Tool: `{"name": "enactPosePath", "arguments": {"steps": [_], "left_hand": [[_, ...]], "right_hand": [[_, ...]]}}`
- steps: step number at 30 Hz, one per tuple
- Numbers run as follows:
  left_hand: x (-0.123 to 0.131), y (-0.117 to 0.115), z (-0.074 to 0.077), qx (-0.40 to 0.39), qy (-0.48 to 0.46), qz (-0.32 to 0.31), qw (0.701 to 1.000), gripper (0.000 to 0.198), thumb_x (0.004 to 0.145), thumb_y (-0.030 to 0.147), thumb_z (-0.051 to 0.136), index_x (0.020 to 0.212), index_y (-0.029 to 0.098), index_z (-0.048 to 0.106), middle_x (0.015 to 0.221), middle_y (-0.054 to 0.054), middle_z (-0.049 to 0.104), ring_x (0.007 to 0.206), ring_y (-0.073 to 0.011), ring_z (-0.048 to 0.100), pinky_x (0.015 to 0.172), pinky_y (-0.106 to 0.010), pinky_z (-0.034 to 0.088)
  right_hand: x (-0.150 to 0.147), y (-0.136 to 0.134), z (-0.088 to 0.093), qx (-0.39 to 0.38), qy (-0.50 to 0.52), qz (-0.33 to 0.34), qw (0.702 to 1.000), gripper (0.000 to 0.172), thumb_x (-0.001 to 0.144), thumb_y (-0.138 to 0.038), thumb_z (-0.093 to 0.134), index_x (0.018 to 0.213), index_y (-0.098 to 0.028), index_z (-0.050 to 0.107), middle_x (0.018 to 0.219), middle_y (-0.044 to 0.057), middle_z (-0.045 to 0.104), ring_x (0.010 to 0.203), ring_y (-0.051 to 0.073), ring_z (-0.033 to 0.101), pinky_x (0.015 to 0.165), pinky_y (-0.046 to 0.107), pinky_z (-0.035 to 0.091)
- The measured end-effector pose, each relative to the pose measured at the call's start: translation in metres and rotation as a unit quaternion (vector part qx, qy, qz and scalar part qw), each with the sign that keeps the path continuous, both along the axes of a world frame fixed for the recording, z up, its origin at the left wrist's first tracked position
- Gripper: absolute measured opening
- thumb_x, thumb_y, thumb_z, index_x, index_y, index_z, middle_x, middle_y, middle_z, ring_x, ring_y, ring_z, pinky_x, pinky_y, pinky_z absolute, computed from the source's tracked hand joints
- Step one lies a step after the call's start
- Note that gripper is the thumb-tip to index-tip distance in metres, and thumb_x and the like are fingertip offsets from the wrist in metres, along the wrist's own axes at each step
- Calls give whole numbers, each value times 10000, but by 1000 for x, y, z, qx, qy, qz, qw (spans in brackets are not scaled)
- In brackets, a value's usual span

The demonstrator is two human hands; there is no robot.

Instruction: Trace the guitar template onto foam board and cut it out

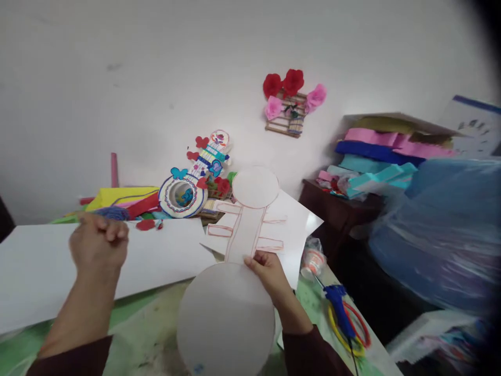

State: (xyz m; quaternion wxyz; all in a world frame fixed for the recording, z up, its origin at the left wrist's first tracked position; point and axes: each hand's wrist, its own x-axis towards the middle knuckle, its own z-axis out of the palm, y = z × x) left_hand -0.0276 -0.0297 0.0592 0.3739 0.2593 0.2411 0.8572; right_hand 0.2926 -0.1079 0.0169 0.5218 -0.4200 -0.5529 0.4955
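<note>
My right hand [270, 270] pinches a white paper cutout [227, 318] at its narrow neck, thumb in front. The cutout has a big round base, a straight neck and a smaller round top with a reddish pencil outline. Behind the neck lies a white sheet [291, 230] with reddish strips drawn out to both sides. My left hand [99, 243] is raised at the left with its fingers curled closed; what is inside them, if anything, is hidden. Under it stretches a long white sheet [164, 256].
A decorated paper guitar [166, 201] leans at the wall near yellow paper [121, 197]. On the table's right side lie a blue glue gun [340, 308], yellow and red rings [362, 326] and a wrapped cup [313, 261]. Blue plastic-wrapped material [442, 224] bulks at the right.
</note>
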Motion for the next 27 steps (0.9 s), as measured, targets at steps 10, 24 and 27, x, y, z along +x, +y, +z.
{"name": "enactPosePath", "arguments": {"steps": [10,24,27], "left_hand": [[63,-14,0,22,168,-58,984,492,546,148,811,992,187,607,798,11,682,784,-122,626,696,-212,476],[85,-18,-16,-38,340,-334,878,439,790,541,577,930,141,694,939,-93,686,936,-217,601,852,-346,460],[87,-18,-22,-17,307,-472,826,477,830,543,518,1031,148,694,1151,-120,652,1104,-277,554,982,-442,385]], "right_hand": [[0,-16,15,38,38,23,998,332,683,-492,686,724,-166,634,677,6,611,608,133,530,609,249,408],[-11,-14,6,32,50,60,996,382,696,-501,686,841,-147,683,789,49,675,740,185,610,737,299,455],[-17,-16,5,23,50,91,994,379,717,-480,680,916,-159,696,862,60,693,822,211,631,807,332,452]]}}
